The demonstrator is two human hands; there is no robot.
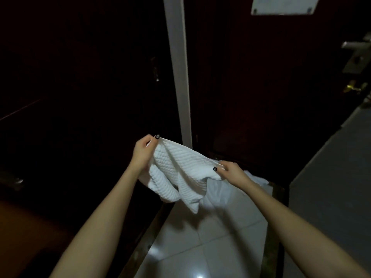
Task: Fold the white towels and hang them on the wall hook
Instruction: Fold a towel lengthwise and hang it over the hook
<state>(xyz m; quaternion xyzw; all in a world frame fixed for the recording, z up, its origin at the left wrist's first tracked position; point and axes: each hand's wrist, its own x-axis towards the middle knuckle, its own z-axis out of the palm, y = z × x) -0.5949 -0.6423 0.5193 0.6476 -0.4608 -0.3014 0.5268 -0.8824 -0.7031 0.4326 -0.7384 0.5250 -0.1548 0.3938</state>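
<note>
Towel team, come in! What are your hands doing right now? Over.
Left hand pinches one corner of white towel; right hand pinches another. Towel sagging between, not yet folded. More white cloth lying below it.

Dim entryway: tiled floor, door handle

glossy white tiled floor; a crumpled white towel lies on it.

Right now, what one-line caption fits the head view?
Left hand and right hand pinch a white towel by its upper edge, holding it spread above the tiled floor.
</note>
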